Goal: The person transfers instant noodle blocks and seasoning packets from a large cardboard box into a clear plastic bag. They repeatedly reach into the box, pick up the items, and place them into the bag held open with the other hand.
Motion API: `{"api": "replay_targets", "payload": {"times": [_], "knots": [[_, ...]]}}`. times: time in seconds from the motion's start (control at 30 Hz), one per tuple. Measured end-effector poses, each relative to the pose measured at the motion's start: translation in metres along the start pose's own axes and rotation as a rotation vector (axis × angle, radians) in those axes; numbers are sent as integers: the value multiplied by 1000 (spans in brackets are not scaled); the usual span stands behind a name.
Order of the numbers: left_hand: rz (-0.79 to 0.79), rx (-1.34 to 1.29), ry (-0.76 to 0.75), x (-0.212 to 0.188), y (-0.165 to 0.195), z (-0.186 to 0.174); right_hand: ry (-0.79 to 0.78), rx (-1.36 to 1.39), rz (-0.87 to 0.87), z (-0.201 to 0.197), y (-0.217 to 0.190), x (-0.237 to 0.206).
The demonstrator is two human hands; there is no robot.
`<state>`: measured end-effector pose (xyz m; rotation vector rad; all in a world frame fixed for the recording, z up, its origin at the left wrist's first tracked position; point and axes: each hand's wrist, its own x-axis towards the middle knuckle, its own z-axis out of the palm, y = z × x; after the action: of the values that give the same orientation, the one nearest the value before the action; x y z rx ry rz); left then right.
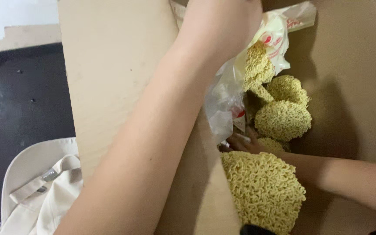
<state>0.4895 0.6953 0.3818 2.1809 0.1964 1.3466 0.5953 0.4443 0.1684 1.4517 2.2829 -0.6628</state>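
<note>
Closest in, a big noodle block fills the bottom of the cardboard box, just beside the right hand, whose fingers reach flat among smaller noodle blocks; whether they hold anything, I cannot tell. Farther up, the left hand sits on the clear plastic bag, grip hidden. Left, outside the box, a cream cloth bag lies on a black surface
</note>
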Motion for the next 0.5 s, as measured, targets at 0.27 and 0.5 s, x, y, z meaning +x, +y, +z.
{"api": "replay_targets", "payload": {"times": [0.27,0.5], "knots": [[-84,-86,-56,0,8,-13,-35,68,20,0,-7,4],[-328,49,-145,8,24,-26,-86,159,42,-4,-4,1]]}}
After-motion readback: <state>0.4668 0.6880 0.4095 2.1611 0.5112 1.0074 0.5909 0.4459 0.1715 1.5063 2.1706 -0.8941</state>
